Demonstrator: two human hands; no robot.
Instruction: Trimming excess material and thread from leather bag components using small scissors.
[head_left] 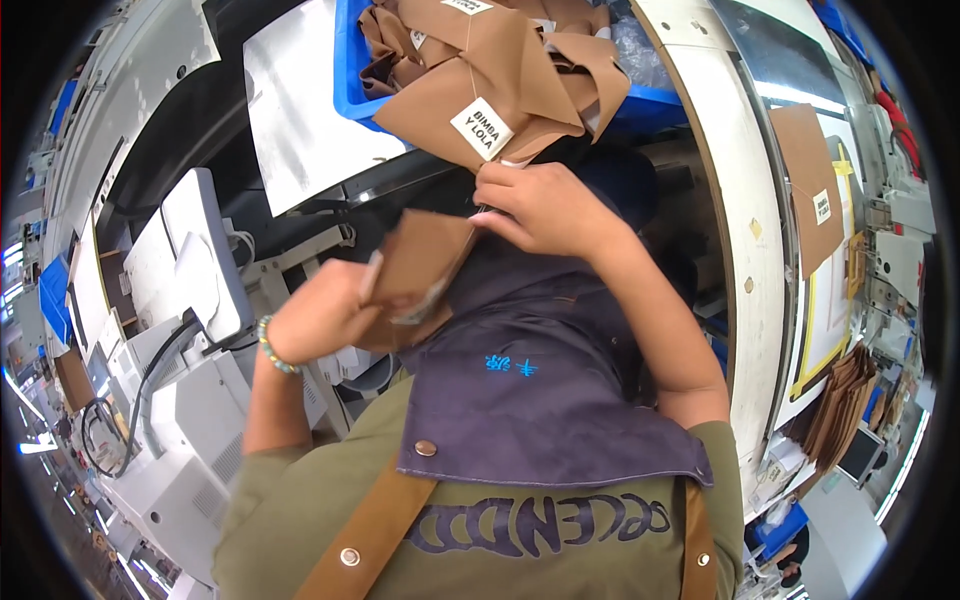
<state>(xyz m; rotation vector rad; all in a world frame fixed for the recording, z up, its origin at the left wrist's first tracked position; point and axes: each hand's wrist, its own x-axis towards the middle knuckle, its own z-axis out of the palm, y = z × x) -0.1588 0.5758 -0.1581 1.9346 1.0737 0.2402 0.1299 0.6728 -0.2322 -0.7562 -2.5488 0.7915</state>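
My left hand (325, 312) is closed on a folded brown leather-like piece (428, 250), smeared by motion, with a pale label partly showing on it. Just right of that piece, my right hand (550, 208) has its thumb and fingers pinched together. Thin pale threads seem to run by its fingertips; what exactly they grip is too small to make out. Right above the right fingertips hangs the corner of another brown piece (430, 110) with a white label (482, 128). It lies on a heap of similar labelled pieces in a blue bin (350, 95).
A white board (300, 110) lies left of the bin. White machine housings (190, 400) stand at my left. On the right runs a pale table edge (735, 250); beyond it lie a flat brown piece (805, 190) and a stack of brown pieces (835, 405). A dark apron (540, 400) covers my front.
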